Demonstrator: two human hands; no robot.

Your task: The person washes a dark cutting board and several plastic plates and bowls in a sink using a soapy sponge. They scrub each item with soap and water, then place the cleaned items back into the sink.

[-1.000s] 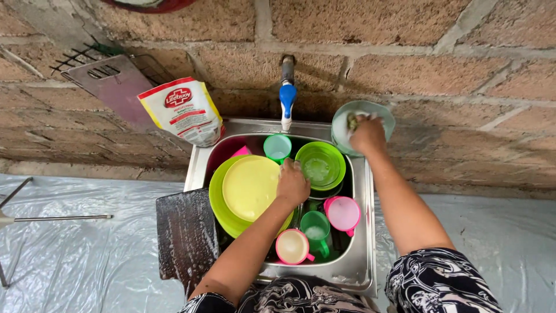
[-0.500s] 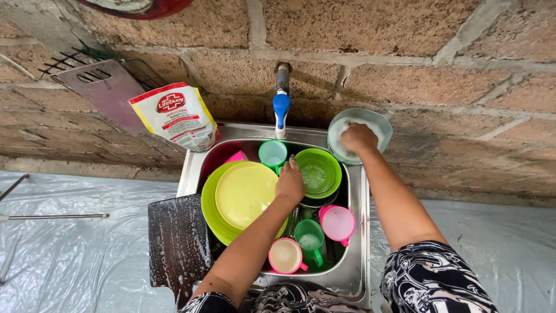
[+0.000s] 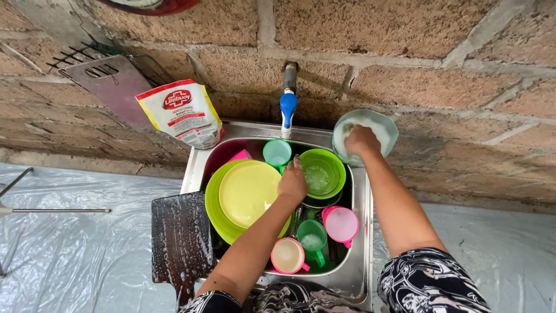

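Fingers of the right hand (image 3: 360, 141) press closed into a soapy bowl (image 3: 383, 128) on the sink (image 3: 362, 232) corner, while the left hand (image 3: 292, 182), fingers loosely curled, steadies the yellow plate (image 3: 246, 191).

The sink (image 3: 362, 232) is crowded with plates (image 3: 246, 194), a green bowl (image 3: 322, 173) and cups (image 3: 340, 224); open room is left only above them, below the tap (image 3: 288, 110).

Four cups are sitting in the sink (image 3: 362, 232): a teal cup (image 3: 277, 153), a dark green cup (image 3: 312, 235), a pink cup (image 3: 341, 224) and a pink-rimmed cup (image 3: 288, 255). Two plates are stacking up, a yellow plate (image 3: 248, 191) on a lime plate (image 3: 213, 208) (edge only showing). One green bowl (image 3: 322, 173), one pale bowl (image 3: 382, 128), one tap (image 3: 288, 107), one pouch (image 3: 182, 112), one dark board (image 3: 180, 240).
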